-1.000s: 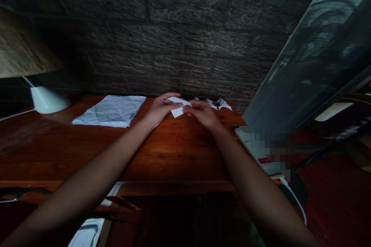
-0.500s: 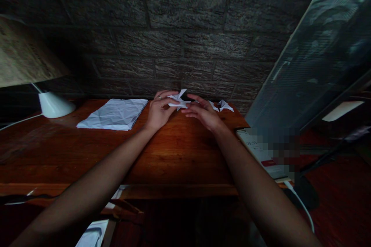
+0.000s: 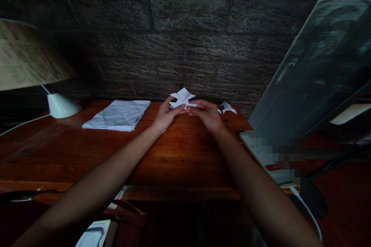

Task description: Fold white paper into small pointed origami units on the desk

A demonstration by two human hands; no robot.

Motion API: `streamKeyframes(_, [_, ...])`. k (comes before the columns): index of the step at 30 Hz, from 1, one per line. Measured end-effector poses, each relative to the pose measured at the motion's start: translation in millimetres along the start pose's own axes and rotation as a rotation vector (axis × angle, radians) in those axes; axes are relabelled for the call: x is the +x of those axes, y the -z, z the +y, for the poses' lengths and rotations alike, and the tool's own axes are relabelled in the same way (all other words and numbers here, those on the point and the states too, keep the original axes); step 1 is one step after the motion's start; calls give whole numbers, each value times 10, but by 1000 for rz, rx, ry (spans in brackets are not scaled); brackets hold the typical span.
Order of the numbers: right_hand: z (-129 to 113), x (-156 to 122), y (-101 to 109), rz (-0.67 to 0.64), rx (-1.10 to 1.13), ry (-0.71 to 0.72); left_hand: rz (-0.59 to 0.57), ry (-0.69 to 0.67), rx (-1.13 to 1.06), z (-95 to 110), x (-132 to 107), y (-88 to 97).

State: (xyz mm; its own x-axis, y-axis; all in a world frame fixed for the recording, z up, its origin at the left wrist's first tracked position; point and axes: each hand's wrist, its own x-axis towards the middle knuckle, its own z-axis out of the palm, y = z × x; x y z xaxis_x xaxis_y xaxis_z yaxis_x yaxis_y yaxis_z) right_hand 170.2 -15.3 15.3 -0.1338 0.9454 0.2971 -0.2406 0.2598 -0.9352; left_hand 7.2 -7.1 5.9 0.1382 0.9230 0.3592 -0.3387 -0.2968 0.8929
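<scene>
A white folded paper figure (image 3: 183,95) with pointed corners is held up above the far part of the wooden desk. My left hand (image 3: 165,115) grips its lower left side, thumb in front and fingers behind. On the lower right, my right hand (image 3: 208,114) pinches it in the same way. The two thumbs nearly meet at the figure's bottom edge. Behind my right hand, more folded white paper (image 3: 228,108) lies on the desk, partly hidden by that hand.
A stack of creased white paper (image 3: 117,115) lies left on the desk (image 3: 174,162). A lamp (image 3: 59,105) with a large shade stands at far left. A phone-like device (image 3: 261,154) with a cable sits at the right edge. A brick wall (image 3: 171,46) rises behind.
The paper figure has turned so its diamond-shaped top faces me. My right hand has closed from spread fingers onto its right side. The view has shifted slightly.
</scene>
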Motion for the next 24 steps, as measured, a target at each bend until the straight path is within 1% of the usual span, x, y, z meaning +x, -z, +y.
streamKeyframes(3, [32,-8,-45,27,-31,24,23,49,-86,7,12,-2])
streamKeyframes(7, [71,-12,-64,64,-133,144,13,114,-171,62,6,5])
streamKeyframes(10, [84,-19,-52,56,-233,201,-2,161,-206,97,5,15])
streamKeyframes(13, [99,-25,-42,31,-317,237,1,161,-198,103,10,34])
streamKeyframes(18, [81,-43,-56,-17,-391,314,46,139,-181,88,27,72])
streamKeyframes(21, [39,-54,-66,-45,-365,297,57,115,-164,91,30,80])
streamKeyframes(24, [21,-43,-61,-60,-288,197,38,108,-157,95,22,66])
